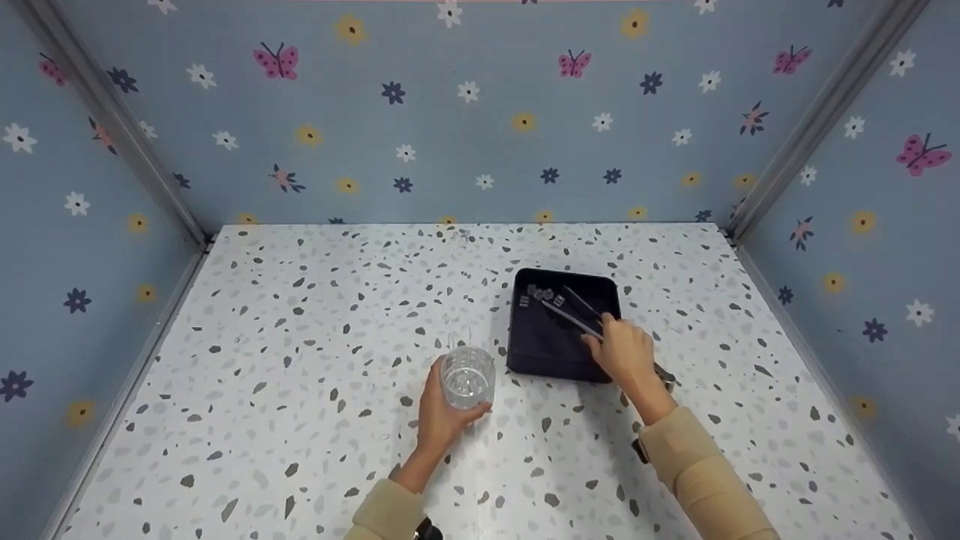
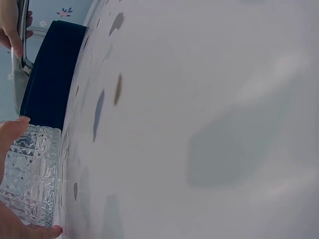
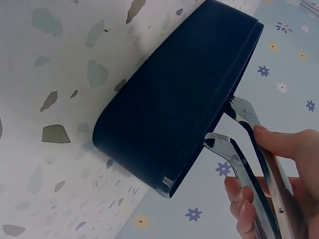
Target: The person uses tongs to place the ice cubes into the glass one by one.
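Your left hand point(image 1: 439, 416) is curving its fingers round the glass point(image 1: 469, 367), seemingly steadying it beside the tray point(image 1: 540, 341); your right hand point(image 1: 628, 351) is gripping parted tongs point(image 1: 571, 319), whose length is sparing fingertips from touching the tray's cubes point(image 1: 547, 293)

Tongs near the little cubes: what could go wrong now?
The small cubes might slip away when the tongs in the right hand close, since the tips stand apart above or in the dark tray. The glass might tip if the left hand holding it jerks.
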A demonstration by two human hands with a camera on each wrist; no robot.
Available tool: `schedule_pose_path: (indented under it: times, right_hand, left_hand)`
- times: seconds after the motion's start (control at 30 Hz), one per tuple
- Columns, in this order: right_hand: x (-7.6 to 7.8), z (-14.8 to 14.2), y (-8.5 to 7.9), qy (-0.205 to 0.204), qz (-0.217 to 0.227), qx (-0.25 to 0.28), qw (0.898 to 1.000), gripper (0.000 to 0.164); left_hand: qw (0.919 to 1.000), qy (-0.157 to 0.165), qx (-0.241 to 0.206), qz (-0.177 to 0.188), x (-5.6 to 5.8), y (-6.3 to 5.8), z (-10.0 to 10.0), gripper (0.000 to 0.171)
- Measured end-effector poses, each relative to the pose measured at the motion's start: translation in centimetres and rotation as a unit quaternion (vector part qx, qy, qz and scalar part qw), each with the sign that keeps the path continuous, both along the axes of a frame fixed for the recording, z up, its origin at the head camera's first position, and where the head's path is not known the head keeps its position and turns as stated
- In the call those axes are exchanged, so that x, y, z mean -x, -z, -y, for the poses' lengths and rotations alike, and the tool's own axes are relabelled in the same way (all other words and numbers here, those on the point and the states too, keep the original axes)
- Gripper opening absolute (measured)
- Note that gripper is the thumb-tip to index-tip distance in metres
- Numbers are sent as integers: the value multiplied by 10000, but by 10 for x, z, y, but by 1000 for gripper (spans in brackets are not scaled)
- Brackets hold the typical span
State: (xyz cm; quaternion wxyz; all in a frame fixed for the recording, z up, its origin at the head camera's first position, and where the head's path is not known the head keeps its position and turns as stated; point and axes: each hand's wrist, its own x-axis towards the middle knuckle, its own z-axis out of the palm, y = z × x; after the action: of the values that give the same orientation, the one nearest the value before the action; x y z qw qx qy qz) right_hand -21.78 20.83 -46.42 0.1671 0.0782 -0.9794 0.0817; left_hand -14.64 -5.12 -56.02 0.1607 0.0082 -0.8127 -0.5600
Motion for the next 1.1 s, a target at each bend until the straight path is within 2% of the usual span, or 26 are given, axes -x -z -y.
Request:
schedule_pose_path:
  times: [0.3, 0.57, 1.1]
  right_hand:
    - [14, 0, 10, 217, 265, 160, 9993, 39]
    - [21, 2, 18, 286, 143, 271, 9991, 38]
    - [35, 2, 30, 440, 272, 228, 9984, 34]
  left_hand:
    - [10000, -1, -68, 22, 0, 0, -1, 100]
    - [9997, -26, 209, 86, -1, 0, 0, 99]
    - [9996, -87, 176, 201, -1, 1, -1, 101]
